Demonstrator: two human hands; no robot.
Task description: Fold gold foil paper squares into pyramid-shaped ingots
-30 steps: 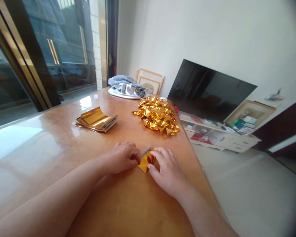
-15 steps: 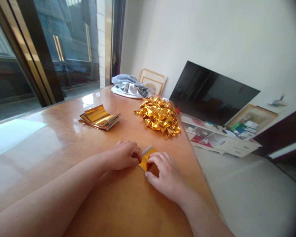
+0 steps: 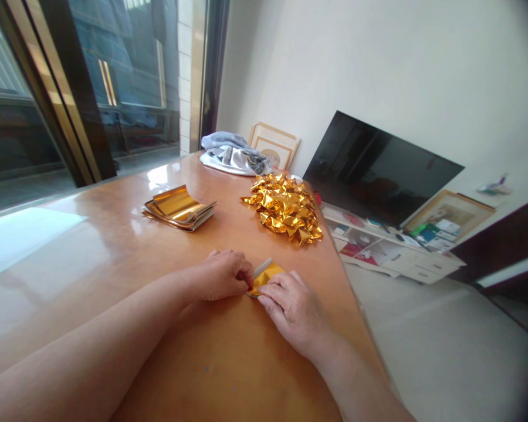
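Note:
Both my hands rest on the wooden table point(image 3: 114, 264) near its right edge, working one small gold foil sheet point(image 3: 267, 275). My left hand point(image 3: 222, 275) has its fingers curled and pinches the sheet's left side. My right hand point(image 3: 293, 308) has its fingers pressed down on the sheet's near edge, folding it over. A white strip of the sheet's back side sticks up between the hands. Further back lies a heap of folded gold foil pieces point(image 3: 286, 208), and to its left a stack of flat gold foil sheets point(image 3: 178, 209).
A grey cloth bundle point(image 3: 233, 155) lies at the table's far end, with a picture frame point(image 3: 273, 143) leaning on the wall behind it. Right of the table stand a dark TV point(image 3: 378, 170) and a low white cabinet point(image 3: 391, 249). Sliding glass doors are at the left.
My right hand has drawn in toward my left hand and folded the gold sheet smaller. The left hand has stayed in place.

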